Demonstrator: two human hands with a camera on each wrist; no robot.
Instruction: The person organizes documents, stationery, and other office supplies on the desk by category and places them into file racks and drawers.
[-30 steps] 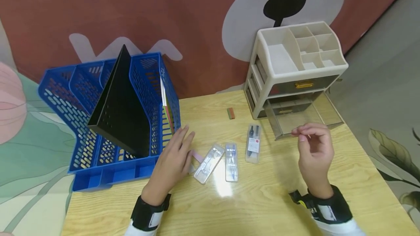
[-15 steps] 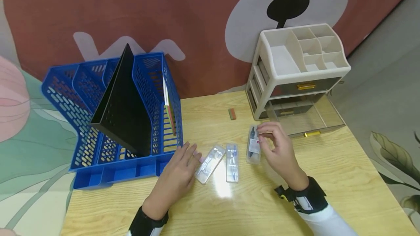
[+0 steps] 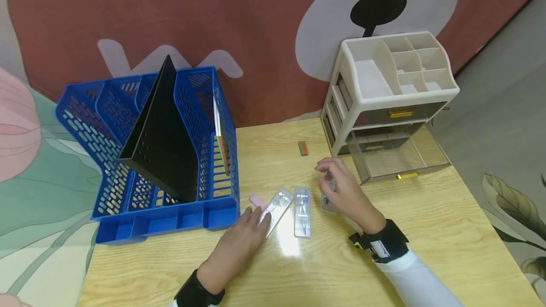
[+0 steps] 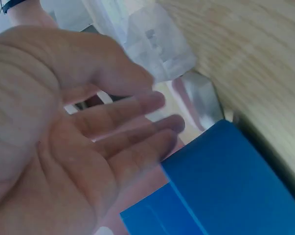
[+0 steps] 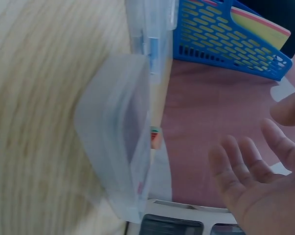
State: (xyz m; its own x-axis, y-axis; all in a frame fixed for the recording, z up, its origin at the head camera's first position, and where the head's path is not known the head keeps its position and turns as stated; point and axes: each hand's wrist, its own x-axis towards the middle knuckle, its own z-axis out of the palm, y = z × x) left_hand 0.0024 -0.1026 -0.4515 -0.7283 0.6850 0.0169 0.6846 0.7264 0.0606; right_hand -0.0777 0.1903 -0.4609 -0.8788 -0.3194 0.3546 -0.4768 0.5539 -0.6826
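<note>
My left hand [image 3: 239,245] hovers at the left clear plastic case [image 3: 279,205], its fingertips overlapping the lower left side. Whether they touch cannot be told. In the left wrist view its fingers are loosely bent, with nothing between them and the thumb. My right hand [image 3: 345,193] is over the right clear case [image 3: 327,205], which has a dark compass in it and is partly hidden. The right wrist view has this case [image 5: 113,132] apart from the loosely bent fingers. Between them lies a middle clear case [image 3: 302,224] containing a compass. A pink strip [image 3: 256,200] lies beyond my left fingers.
A blue file rack [image 3: 170,221] holding a black folder [image 3: 170,155] and thin booklets [image 3: 222,148] stands left. At the back right is a white drawer organizer [image 3: 347,108] with one clear drawer [image 3: 392,160] pulled out. A red-green eraser [image 3: 303,148] lies behind the cases.
My right hand has moved left from the pulled-out drawer to over the right case. My left hand has moved right and nearer, from beside the rack to the left case.
</note>
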